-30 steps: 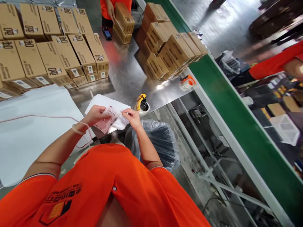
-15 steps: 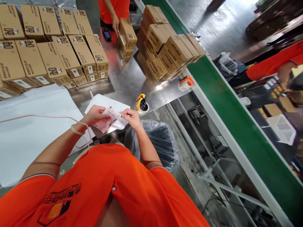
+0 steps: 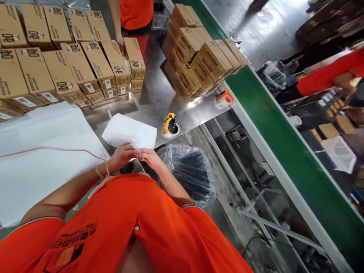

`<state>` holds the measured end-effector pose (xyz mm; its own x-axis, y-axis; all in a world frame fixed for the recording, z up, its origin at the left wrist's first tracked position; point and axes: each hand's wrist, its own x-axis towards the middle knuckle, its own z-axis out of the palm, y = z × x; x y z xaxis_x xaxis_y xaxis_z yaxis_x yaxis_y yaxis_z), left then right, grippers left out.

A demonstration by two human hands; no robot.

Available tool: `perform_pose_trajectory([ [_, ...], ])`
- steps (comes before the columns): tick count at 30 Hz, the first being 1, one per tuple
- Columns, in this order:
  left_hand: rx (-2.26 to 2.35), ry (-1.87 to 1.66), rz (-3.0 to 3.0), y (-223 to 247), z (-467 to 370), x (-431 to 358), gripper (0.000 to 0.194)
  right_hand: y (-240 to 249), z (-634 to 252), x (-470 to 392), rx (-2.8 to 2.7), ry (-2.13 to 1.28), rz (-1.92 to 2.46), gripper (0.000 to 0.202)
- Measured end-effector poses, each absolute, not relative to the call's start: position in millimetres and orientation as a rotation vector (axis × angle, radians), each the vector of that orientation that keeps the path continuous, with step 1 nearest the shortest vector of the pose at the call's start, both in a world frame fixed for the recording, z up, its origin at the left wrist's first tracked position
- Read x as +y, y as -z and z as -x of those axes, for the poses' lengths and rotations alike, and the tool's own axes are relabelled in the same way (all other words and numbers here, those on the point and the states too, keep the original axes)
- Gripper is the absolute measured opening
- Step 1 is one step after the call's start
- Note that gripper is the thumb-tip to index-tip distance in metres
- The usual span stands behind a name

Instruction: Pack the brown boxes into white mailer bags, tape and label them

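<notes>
At the near edge of the metal table, my left hand and my right hand are closed, with their fingertips meeting. They pinch the printed label, which is turned almost edge-on, so its face is hidden and only a thin pale edge shows between the fingers. Just beyond them lies a white sheet or packet, slightly curved. A band with a pink cord goes round my left wrist. To the right stands a yellow tape dispenser with a roll of clear tape.
Cartons fill the table's far left, and more cartons are stacked at the back. A co-worker's hand touches a carton. A lined bin stands below my right arm. An orange tape dispenser sits beside the green conveyor.
Both hands have drawn closer to my body and together, and the label has turned from face-up to edge-on, uncovering the white packet. The co-worker's cartons have moved left against the others.
</notes>
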<state>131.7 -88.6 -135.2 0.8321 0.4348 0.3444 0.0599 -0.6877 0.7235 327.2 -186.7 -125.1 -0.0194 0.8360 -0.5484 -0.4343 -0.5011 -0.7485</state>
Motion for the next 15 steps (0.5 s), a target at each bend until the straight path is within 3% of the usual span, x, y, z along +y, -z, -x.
perform_pose_trajectory([
  [12,0.381,-0.525,-2.254,139,-132,-92,0.025,139,-318,-193,-0.278,-1.771,1.463,0.009],
  [15,0.453,-0.498,-2.192,138,-133,-91,0.021,151,-313,-197,-0.301,-1.726,1.538,0.022],
])
